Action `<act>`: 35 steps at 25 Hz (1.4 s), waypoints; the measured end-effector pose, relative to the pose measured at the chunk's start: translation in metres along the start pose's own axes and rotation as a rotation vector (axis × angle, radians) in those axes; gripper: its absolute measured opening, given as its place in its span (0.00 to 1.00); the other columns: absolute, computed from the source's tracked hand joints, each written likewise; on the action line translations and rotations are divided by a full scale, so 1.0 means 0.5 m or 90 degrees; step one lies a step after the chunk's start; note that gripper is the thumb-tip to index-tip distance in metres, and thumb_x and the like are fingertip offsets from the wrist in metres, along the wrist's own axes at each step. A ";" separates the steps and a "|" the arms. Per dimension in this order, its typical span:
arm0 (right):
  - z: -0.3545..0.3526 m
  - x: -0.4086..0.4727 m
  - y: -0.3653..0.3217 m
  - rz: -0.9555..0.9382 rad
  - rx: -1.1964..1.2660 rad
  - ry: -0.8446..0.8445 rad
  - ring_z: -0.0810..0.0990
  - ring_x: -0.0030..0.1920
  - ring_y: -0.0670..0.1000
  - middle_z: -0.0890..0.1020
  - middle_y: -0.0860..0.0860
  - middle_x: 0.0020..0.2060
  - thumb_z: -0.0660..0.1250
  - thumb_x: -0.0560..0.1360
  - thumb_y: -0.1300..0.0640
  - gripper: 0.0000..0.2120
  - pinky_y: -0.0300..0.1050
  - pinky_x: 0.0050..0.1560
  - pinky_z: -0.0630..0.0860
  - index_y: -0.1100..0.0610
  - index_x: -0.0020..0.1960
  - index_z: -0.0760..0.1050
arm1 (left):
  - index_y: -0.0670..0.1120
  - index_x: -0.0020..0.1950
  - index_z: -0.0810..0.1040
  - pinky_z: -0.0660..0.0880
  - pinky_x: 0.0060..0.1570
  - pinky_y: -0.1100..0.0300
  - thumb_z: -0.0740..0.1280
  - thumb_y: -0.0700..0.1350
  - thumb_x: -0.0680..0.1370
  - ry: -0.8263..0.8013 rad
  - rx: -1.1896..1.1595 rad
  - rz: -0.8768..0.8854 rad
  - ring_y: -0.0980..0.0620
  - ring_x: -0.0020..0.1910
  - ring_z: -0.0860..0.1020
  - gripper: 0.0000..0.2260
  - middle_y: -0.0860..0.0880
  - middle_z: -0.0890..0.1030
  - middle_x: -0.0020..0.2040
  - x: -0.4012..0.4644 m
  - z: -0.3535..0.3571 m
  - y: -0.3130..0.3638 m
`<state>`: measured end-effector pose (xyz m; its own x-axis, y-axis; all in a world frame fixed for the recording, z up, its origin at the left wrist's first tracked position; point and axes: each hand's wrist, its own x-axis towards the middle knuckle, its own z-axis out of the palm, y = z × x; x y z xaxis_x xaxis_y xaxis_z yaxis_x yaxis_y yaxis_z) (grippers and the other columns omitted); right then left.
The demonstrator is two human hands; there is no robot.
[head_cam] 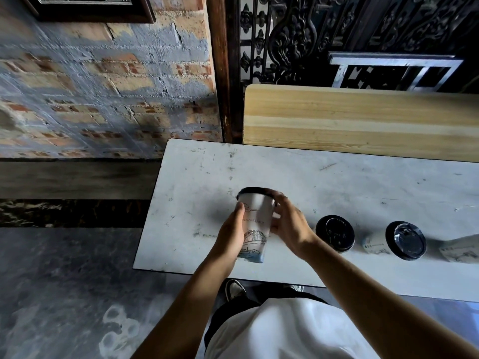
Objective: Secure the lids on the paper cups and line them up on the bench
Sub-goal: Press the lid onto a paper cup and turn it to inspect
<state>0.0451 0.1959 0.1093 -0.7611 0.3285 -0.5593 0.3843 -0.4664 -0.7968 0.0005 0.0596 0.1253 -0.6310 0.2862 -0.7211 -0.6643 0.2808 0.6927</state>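
A white paper cup (pixel 255 224) with a bridge drawing and a black lid (pixel 255 190) is held above the white bench (pixel 337 182), tilted away from me. My left hand (pixel 232 233) wraps its left side. My right hand (pixel 289 224) grips its right side, fingers up near the lid's rim. To the right, two lidded cups stand on the bench in a row: one (pixel 335 235) close to my right wrist, another (pixel 403 240) farther right. A further cup (pixel 460 248) lies at the right edge, only partly visible.
A wooden plank bench (pixel 363 120) runs behind the white one. A brick wall (pixel 103 86) and a dark wooden post (pixel 223 73) stand at the back left, with an ornate metal screen (pixel 337 29) behind. My shoes show below the bench's front edge.
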 end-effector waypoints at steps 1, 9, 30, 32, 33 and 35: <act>0.002 -0.005 0.006 0.018 0.022 -0.001 0.83 0.47 0.59 0.84 0.60 0.53 0.54 0.85 0.47 0.17 0.52 0.50 0.80 0.44 0.58 0.82 | 0.49 0.61 0.81 0.81 0.55 0.52 0.56 0.62 0.84 0.015 -0.002 -0.016 0.46 0.53 0.85 0.22 0.46 0.86 0.52 -0.001 0.003 0.003; -0.004 -0.027 0.056 0.051 0.151 -0.024 0.80 0.57 0.66 0.81 0.70 0.61 0.53 0.83 0.50 0.19 0.68 0.66 0.73 0.49 0.70 0.75 | 0.47 0.63 0.80 0.80 0.59 0.48 0.55 0.61 0.84 0.044 0.004 0.016 0.44 0.56 0.84 0.23 0.44 0.85 0.57 -0.015 0.012 0.000; -0.014 -0.087 0.020 -0.017 0.047 -0.096 0.85 0.57 0.63 0.84 0.62 0.60 0.73 0.74 0.44 0.32 0.61 0.53 0.82 0.53 0.74 0.68 | 0.48 0.53 0.87 0.75 0.43 0.72 0.63 0.42 0.76 0.154 0.211 0.603 0.57 0.47 0.79 0.13 0.47 0.78 0.50 -0.052 -0.039 -0.013; -0.015 -0.089 0.014 -0.022 0.044 -0.100 0.86 0.54 0.62 0.84 0.62 0.60 0.70 0.78 0.45 0.27 0.58 0.50 0.82 0.52 0.73 0.70 | 0.50 0.53 0.86 0.77 0.45 0.68 0.63 0.45 0.75 0.145 0.181 0.565 0.56 0.48 0.80 0.13 0.48 0.79 0.52 -0.055 -0.035 -0.012; -0.018 -0.087 0.013 -0.021 0.058 -0.099 0.86 0.52 0.62 0.83 0.62 0.60 0.66 0.81 0.46 0.22 0.58 0.49 0.82 0.51 0.73 0.72 | 0.51 0.54 0.85 0.78 0.47 0.65 0.65 0.46 0.76 0.143 0.172 0.546 0.55 0.49 0.80 0.11 0.49 0.80 0.52 -0.053 -0.036 -0.013; -0.023 -0.082 0.011 -0.012 0.083 -0.081 0.86 0.48 0.60 0.81 0.63 0.57 0.58 0.85 0.49 0.17 0.58 0.48 0.82 0.46 0.72 0.73 | 0.52 0.56 0.84 0.80 0.49 0.60 0.69 0.48 0.77 0.145 0.157 0.514 0.54 0.50 0.81 0.09 0.51 0.81 0.54 -0.053 -0.040 -0.015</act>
<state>0.0843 0.1894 0.1254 -0.8307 0.2352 -0.5046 0.3049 -0.5663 -0.7657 0.0144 0.0316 0.1389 -0.9536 0.3000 0.0245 0.1091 0.2687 0.9570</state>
